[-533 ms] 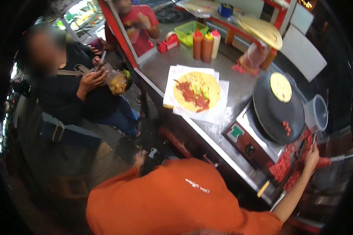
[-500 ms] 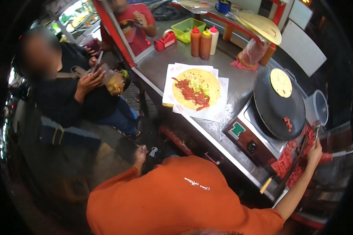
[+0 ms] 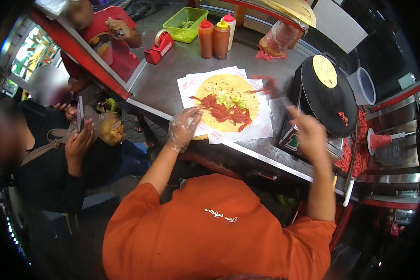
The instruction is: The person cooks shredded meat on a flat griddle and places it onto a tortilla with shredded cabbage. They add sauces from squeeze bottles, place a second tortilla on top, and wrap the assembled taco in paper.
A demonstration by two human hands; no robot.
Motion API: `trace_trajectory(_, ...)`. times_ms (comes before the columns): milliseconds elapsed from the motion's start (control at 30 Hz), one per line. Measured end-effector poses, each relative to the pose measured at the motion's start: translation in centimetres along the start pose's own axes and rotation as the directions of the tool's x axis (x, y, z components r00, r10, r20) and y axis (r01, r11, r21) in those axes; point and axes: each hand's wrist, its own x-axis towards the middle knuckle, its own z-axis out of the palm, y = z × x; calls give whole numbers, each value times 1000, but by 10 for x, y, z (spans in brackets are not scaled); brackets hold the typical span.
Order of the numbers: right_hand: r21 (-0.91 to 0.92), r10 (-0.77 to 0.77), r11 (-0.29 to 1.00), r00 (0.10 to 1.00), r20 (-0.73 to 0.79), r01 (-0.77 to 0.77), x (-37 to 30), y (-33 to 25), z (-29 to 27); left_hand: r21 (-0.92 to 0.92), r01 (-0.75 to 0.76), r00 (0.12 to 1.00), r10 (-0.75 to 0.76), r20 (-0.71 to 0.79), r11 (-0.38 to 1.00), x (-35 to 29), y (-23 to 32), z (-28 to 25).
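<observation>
A round tortilla (image 3: 210,123) lies on white paper sheets (image 3: 261,130) at the counter's front edge. On it are shredded reddish meat (image 3: 228,113) and chopped green and pale vegetables (image 3: 231,99). My left hand (image 3: 183,129), in a clear plastic glove, is at the tortilla's left edge with fingers bent and apart, holding nothing. My bare right hand (image 3: 308,130), smeared by motion, grips what look like metal tongs (image 3: 284,99). Blurred meat strips (image 3: 266,86) hang at their far end, over the right edge of the tortilla and paper.
Right, a black griddle (image 3: 317,102) on a stove bears a small tortilla (image 3: 325,71) and meat scraps; shredded meat (image 3: 359,154) lies beside it. Behind stand sauce bottles (image 3: 220,39), a green tub (image 3: 184,35) and a red tape dispenser (image 3: 159,49). Two people (image 3: 46,154) stand left.
My right hand has swung left from the meat beside the griddle, bringing meat strips to the tortilla. My left hand has risen from below the counter to the tortilla's left edge.
</observation>
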Motion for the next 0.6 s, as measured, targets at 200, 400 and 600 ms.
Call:
trace_trajectory(200, -85, 156, 986, 975, 156, -144, -31, -30, 131, -268, 98, 991, -68, 119, 959, 16, -14, 14)
trace_trajectory(400, 111, 194, 976, 979, -57, -187, -57, -24, 138, -268, 54, 995, -29, 94, 962, 29, -17, 18)
trace_trajectory(600, 204, 214, 961, 969, -124, -186, -48, -30, 134, -63, -173, 946, 184, 266, 983, 69, 5, 53)
